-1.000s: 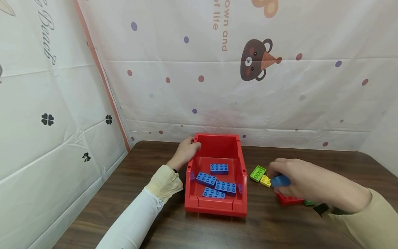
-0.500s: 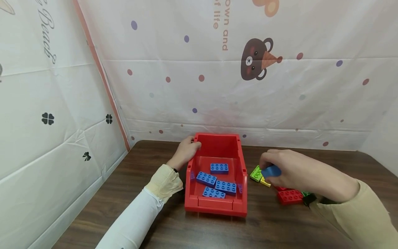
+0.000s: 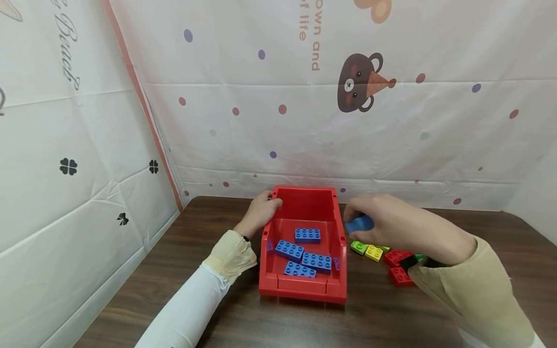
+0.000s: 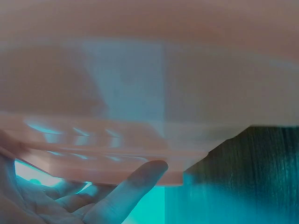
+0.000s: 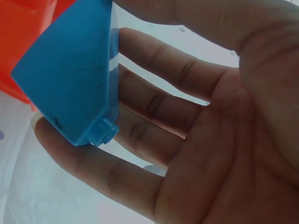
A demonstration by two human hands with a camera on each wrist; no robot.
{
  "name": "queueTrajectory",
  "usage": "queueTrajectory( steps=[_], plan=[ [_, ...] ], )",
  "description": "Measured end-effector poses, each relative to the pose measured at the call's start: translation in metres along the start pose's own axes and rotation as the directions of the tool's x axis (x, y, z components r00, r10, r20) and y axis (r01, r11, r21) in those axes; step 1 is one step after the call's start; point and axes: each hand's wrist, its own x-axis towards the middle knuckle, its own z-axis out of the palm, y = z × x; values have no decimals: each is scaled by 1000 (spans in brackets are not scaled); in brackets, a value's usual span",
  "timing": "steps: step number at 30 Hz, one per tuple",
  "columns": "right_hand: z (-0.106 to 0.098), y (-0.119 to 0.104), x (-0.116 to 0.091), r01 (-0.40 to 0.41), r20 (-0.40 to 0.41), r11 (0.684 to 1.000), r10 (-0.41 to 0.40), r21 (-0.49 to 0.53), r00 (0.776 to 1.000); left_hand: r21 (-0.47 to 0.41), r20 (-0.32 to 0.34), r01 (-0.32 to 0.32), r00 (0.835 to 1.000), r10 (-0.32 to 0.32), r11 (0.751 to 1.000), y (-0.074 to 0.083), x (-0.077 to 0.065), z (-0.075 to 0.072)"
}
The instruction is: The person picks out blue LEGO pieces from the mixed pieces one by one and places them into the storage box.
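At the middle of the table stands a red plastic bin (image 3: 296,286) with several blue building bricks (image 3: 316,261) lying inside. My left hand (image 3: 262,211) grips the top of its left wall, thumb over the rim; the left wrist view shows that thumb (image 4: 140,184) against the wall. Just past the bin's right wall, my right hand (image 3: 383,220) is raised above the table, holding a blue building block (image 3: 360,223). Up close, the right wrist view shows this block (image 5: 70,70) with a slanted, curved side and one stud, pinched between thumb and fingers.
Right of the bin lie green bricks (image 3: 359,247), a yellow brick (image 3: 373,252) and red bricks (image 3: 399,276), partly hidden under my right forearm. The dark wooden table (image 3: 226,309) ends at a printed curtain (image 3: 243,130) at the back and left.
My right hand has moved left and up with the blue block, from over the loose bricks to beside the bin's right wall. The left hand and bin have stayed in place.
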Motion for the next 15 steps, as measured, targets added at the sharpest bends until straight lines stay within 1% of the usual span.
queueTrajectory(
  steps=[4,8,15],
  plan=[
    [-2,-4,5,-7,7,999,7,31,1000,0,-2,-2,1000,2,1000,0,0,0],
    [-3,-8,11,-17,13,999,16,38,1000,0,-3,3,1000,-3,1000,1,1,0],
    [0,-16,23,-37,31,998,36,56,999,1,-4,7,1000,-7,1000,-1,2,1]
  ],
)
